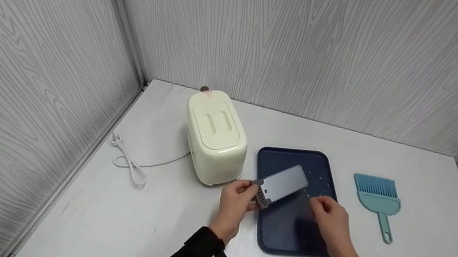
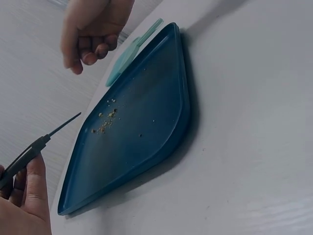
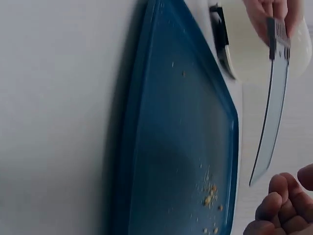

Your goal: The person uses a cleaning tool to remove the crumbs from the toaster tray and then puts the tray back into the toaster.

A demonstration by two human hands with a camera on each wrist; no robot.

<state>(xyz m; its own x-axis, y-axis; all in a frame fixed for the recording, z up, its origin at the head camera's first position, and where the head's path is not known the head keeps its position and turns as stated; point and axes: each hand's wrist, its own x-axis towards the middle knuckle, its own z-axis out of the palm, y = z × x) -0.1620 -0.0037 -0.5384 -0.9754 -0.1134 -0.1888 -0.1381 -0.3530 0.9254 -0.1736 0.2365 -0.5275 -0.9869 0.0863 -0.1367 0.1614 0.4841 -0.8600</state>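
My left hand point(image 1: 233, 205) grips the dark slotted end of a toaster crumb tray point(image 1: 287, 183). Its flat metal plate is tilted above the dark blue tray point(image 1: 281, 233) and points away to the right. Light brown crumbs point(image 2: 107, 117) lie scattered toward the far end of the blue tray. Over that tray's right side hovers my right hand point(image 1: 331, 223), close to but apart from the plate's free end. Its fingers point(image 3: 276, 210) are loosely curled, and nothing shows in them. A cream toaster point(image 1: 221, 162) with a lid on top stands beyond my left hand.
To the right of the blue tray lies a teal hand brush point(image 1: 379, 201), its handle toward me. The toaster's white cord point(image 1: 163, 163) runs left across the white table to a plug point(image 1: 117, 140). Grey wood-grain panels point(image 1: 270, 38) enclose the back and sides.
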